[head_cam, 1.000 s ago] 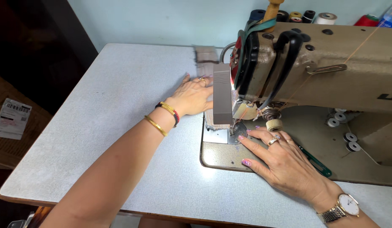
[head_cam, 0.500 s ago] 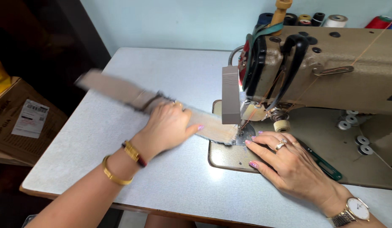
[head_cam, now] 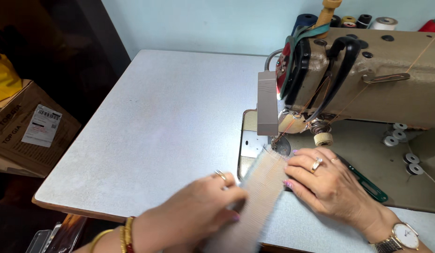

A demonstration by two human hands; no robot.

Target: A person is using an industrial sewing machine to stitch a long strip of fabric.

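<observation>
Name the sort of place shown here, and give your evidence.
Probably a sewing workshop: an industrial sewing machine set into a table, thread spools behind it, bobbins on its bed.

Left hand [head_cam: 196, 215] wears ring and bangles; right hand [head_cam: 327, 185] rings, wristwatch.

Counts at the sewing station

One sewing machine [head_cam: 367, 79], one beige ribbed fabric strip [head_cam: 262, 187], one green-handled tool [head_cam: 367, 185] and one cardboard box [head_cam: 25, 131]; four small white bobbins [head_cam: 399, 135] sit on the machine bed, and six thread spools [head_cam: 383, 22] stand behind it; two hands, one wristwatch [head_cam: 405, 236].
</observation>
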